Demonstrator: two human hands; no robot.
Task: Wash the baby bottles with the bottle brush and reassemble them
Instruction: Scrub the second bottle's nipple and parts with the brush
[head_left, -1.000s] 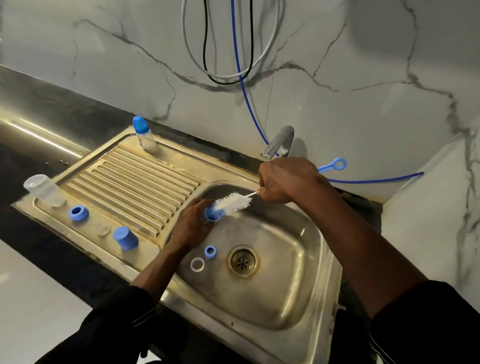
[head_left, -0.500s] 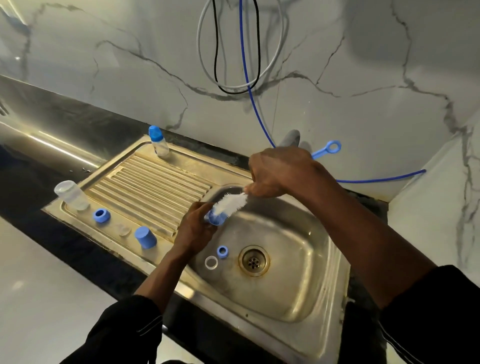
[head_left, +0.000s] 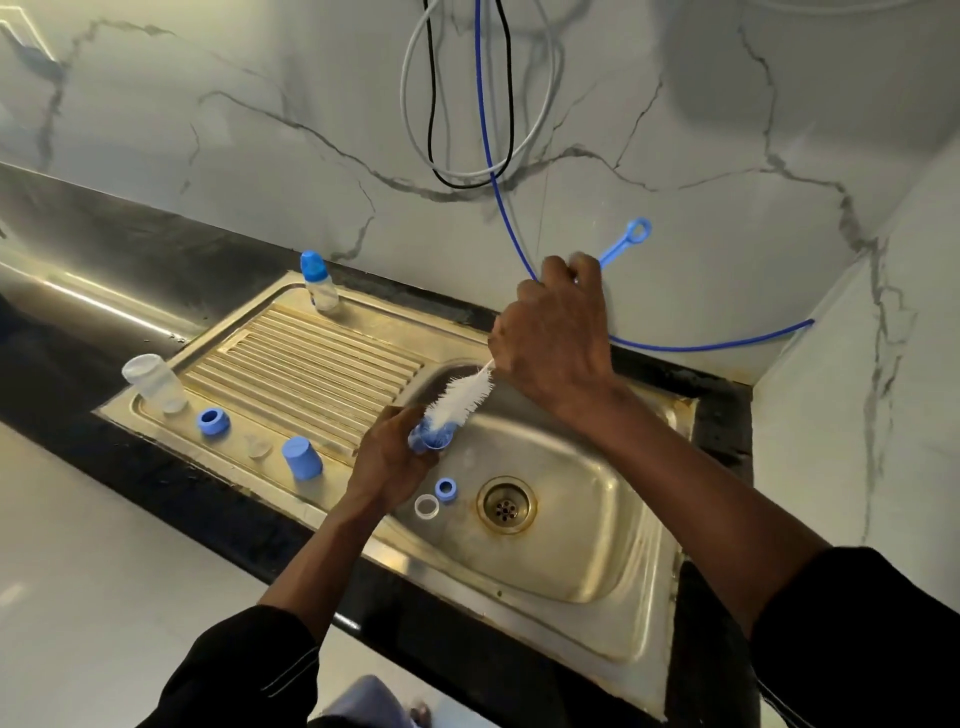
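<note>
A person in dark sleeves stands at a steel sink (head_left: 597, 519) set in a dark tabletop (head_left: 171, 488). Nearest, the left hand (head_left: 387, 460) reaches over the basin's front-left edge, its grip closed around a small blue cap (head_left: 434, 440) whose open mouth faces up. The white bristle tip of a bottle brush (head_left: 462, 395) is pushed into that mouth.

The brush slants up and right into the right hand (head_left: 553, 338). That grip is closed around the stem just above the bristles, and the blue loop handle sticks out beyond the knuckles.

On the basin floor below the left hand, a blue ring (head_left: 445, 489) and a white ring (head_left: 426, 506) lie just beside each other, near the drain (head_left: 505, 505).

On the drainboard to the left sit a second blue cap (head_left: 302, 457), a clear teat (head_left: 260, 447), a blue collar (head_left: 213, 421) and an open clear bottle (head_left: 154, 383). A capped bottle (head_left: 318, 280) stands at the far corner, below a marble wall (head_left: 208, 171) with hanging cables (head_left: 441, 130).
</note>
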